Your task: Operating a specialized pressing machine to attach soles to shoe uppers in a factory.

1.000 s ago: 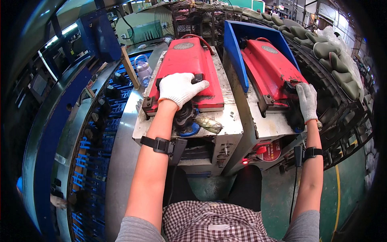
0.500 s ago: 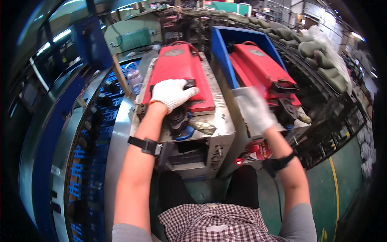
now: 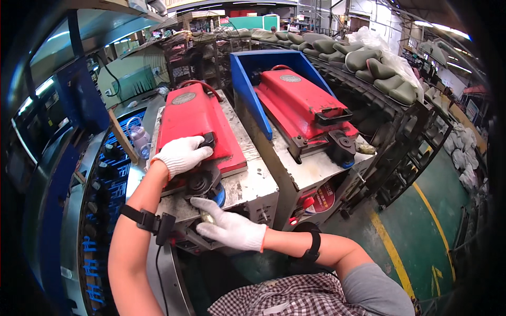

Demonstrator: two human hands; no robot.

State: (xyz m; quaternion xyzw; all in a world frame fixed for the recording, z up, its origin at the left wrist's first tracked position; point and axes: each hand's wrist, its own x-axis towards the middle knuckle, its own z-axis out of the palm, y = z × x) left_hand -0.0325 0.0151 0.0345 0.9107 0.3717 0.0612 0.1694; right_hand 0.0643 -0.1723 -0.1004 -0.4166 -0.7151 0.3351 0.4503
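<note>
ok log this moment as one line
left hand on red press lid handle | right hand at machine front edge | second red press untouched

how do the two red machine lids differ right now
The left red lid has the left hand resting on its near edge; the right red lid is untouched. The right red lid sits beside a raised blue panel; the left red lid has none beside it. The right hand works low in front of the left red lid's machine. Both are red, sloped, with a round plate near the top.
</note>
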